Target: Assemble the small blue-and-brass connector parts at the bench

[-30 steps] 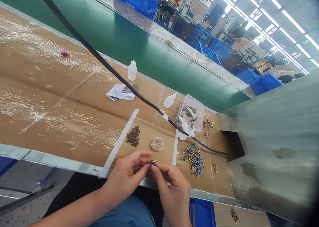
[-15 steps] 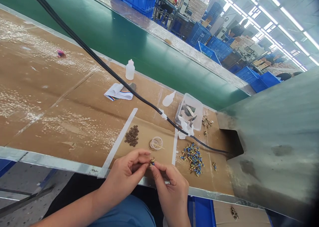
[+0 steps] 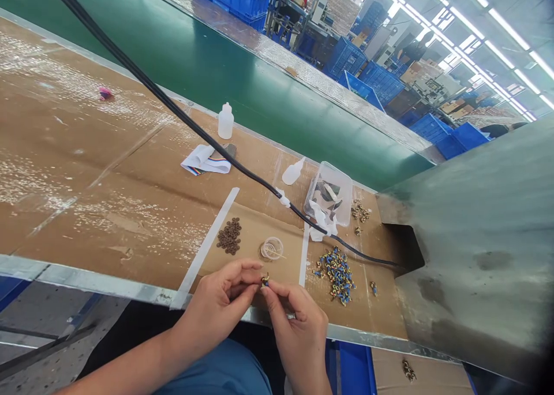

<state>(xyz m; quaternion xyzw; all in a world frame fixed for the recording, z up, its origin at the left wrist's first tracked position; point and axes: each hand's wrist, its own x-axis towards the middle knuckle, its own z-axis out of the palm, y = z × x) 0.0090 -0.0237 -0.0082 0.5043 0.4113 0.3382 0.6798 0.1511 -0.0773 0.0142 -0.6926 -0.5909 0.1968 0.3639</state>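
Note:
My left hand (image 3: 220, 302) and my right hand (image 3: 300, 331) meet over the front of the cardboard-covered bench (image 3: 108, 193). Their fingertips pinch a small brass part with a blue end (image 3: 265, 280), and most of it is hidden by my fingers. To the right of my right hand lies a heap of blue-and-brass terminals (image 3: 336, 275). Beyond my hands sit a small transparent round dish (image 3: 272, 248) and a pile of dark brown rings (image 3: 229, 236).
Farther back are a transparent plastic box (image 3: 328, 194), loose brass fittings (image 3: 360, 213) and a white plastic bottle (image 3: 225, 121). A black cable (image 3: 208, 144) crosses the bench into a grey metal hood (image 3: 476, 250) at the right. Beyond lie a green conveyor belt (image 3: 259, 106) and blue crates (image 3: 381, 83).
My hands stay almost still, with the small part held between them. The whole view has shifted slightly.

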